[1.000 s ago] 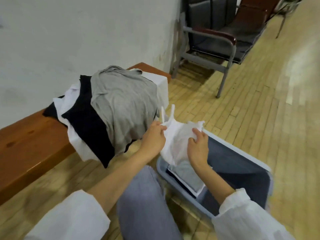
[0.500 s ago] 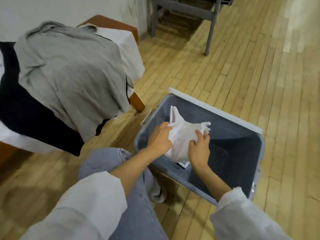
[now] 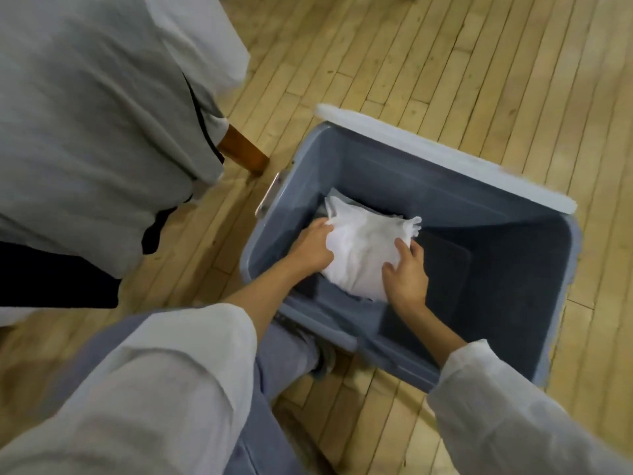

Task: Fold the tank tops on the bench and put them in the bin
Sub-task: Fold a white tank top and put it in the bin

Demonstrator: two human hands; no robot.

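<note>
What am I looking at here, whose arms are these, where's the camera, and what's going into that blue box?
There is no machine here. These are a person's two bare hands, filmed by one camera worn on the head and looking down. The left hand and right hand both hold a folded white tank top low inside the grey-blue bin, which stands on the wooden floor. At upper left a bench carries more clothes: a grey tank top on top, with black fabric and white fabric showing beneath it. The white sleeves and grey trousers at the bottom belong to the person.
</note>
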